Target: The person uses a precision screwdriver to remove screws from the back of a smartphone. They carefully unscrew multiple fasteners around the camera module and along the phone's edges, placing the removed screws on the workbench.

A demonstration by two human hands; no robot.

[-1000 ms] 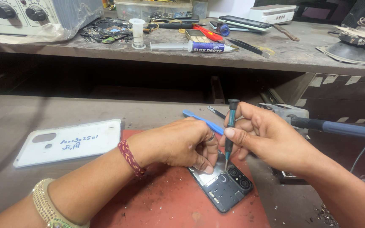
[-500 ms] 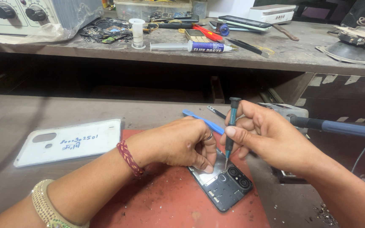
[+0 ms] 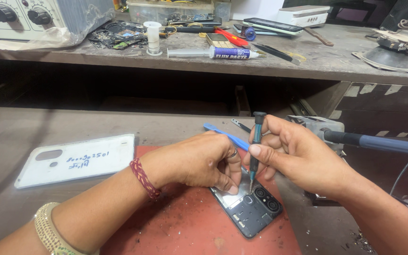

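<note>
The right hand [image 3: 303, 158] has its grip closed around a slim precision screwdriver [image 3: 256, 146], thumb and forefinger pinching the dark ribbed shaft, which stands nearly upright with its swivel cap at the top and its fine tip down on the opened phone [image 3: 251, 208]. The left hand [image 3: 199, 160] has its grip pressed together on the phone's upper end, fingertips pinning it flat just beside the tip, and a blue plastic pry tool [image 3: 225, 136] shows between its fingers.

The phone lies face down near the front edge of the tabletop [image 3: 34, 125], on a worn red mat [image 3: 185, 226] speckled with grit. Its back is already off: the white plastic back cover [image 3: 74, 160], rounded at the corners with a camera cut-out, lies well apart toward the left edge. The dark inner plate and the paired round camera lenses are exposed, so opening appears done, and the work seems to be at the inner screws; the plate is still on, and whether any screws are out is too small to tell.

By the right edge lies a blue-handled tool [image 3: 378, 143]. On the rough wooden shelf [image 3: 308, 61] above rest a syringe of paste [image 3: 213, 53] and a small white bottle [image 3: 153, 38].
</note>
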